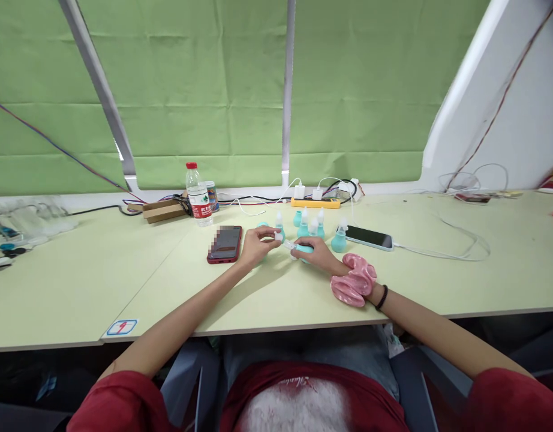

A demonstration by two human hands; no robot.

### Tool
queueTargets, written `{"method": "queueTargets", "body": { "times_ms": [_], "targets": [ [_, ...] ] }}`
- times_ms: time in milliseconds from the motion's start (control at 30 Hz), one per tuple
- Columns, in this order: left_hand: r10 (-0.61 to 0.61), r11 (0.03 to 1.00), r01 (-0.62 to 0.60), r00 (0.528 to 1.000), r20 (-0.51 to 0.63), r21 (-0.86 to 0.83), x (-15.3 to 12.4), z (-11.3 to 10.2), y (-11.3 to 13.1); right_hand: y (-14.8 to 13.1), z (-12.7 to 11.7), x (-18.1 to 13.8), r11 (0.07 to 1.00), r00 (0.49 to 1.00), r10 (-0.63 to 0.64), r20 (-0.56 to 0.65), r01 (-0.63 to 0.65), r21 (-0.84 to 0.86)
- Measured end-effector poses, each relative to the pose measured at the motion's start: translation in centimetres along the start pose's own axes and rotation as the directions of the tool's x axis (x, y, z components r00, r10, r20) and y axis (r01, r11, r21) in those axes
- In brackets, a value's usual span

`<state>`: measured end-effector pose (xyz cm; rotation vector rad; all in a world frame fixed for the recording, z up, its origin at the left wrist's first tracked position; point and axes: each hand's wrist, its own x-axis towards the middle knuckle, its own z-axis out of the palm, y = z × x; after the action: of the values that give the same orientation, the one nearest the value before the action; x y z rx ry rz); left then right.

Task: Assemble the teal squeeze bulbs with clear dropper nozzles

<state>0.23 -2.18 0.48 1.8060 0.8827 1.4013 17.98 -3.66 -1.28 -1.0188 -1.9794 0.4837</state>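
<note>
My left hand (pixel 257 245) pinches a small whitish nozzle tip (pixel 279 236) between thumb and fingertips. Facing it, my right hand (pixel 321 255) is wrapped round a teal bulb nasal aspirator (pixel 304 248), tilted so its clear neck (pixel 289 244) points left at the tip. The two pieces are very close; whether they touch I cannot tell. Just behind my hands stand several similar aspirators with teal bulbs and whitish tops, among them one aspirator (pixel 339 242) on the right. A teal bulb (pixel 297 218) with no top stands at the back. Another teal piece is partly hidden by my left hand.
A red-edged phone (pixel 225 244) lies left of my hands, and a phone on a cable (pixel 369 237) lies right. Behind are a water bottle (pixel 199 198), a can (pixel 211 196), a cardboard piece (pixel 164 211) and a yellow power strip (pixel 315 203). Plastic bags (pixel 27 225) lie far left.
</note>
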Motion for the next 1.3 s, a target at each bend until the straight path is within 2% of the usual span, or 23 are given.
{"method": "queueTargets", "body": {
  "times_ms": [167,300,467,633,833,933,1067,1200,1300],
  "targets": [
    [-0.164,0.967,0.185,0.978,0.128,-0.173,0.1,-0.4,0.4,0.0,0.1,0.0,1.000,0.999,-0.011,-0.034,0.011,-0.001],
    [-0.216,0.935,0.260,0.957,0.194,-0.241,0.0,-0.6,0.2,0.0,0.0,-0.1,1.000,0.999,-0.017,-0.034,0.018,0.010],
    [-0.236,0.920,0.293,0.945,0.228,-0.260,-0.1,-0.7,0.0,-0.4,-0.1,-0.3,0.999,0.999,-0.037,-0.026,0.037,0.008],
    [-0.251,0.908,0.328,0.924,0.287,-0.261,-0.1,-0.8,-0.4,-0.3,0.1,-0.6,0.994,0.996,-0.085,-0.039,0.082,-0.067],
    [-0.250,0.952,0.290,0.922,0.294,-0.099,0.3,-1.1,-0.4,0.2,0.1,-0.9,0.948,0.969,-0.242,-0.053,0.224,-0.227],
    [-0.219,0.968,0.247,0.922,0.319,-0.050,0.2,-1.0,0.0,0.1,-0.1,-1.1,0.930,0.958,-0.284,-0.029,0.268,-0.253],
    [-0.182,0.968,0.230,0.918,0.352,-0.098,-0.1,-0.9,0.6,-0.5,-0.3,-1.2,0.955,0.969,-0.248,-0.016,0.242,-0.169],
    [-0.175,0.965,0.230,0.925,0.338,-0.127,-0.3,-0.9,1.2,-0.6,-0.2,-1.1,0.989,0.989,-0.146,-0.029,0.145,-0.018],
    [-0.174,0.964,0.231,0.923,0.345,-0.134,-0.4,-1.0,1.7,-0.6,-0.4,-1.0,0.995,0.998,-0.054,0.039,0.050,0.082]
  ]
}}
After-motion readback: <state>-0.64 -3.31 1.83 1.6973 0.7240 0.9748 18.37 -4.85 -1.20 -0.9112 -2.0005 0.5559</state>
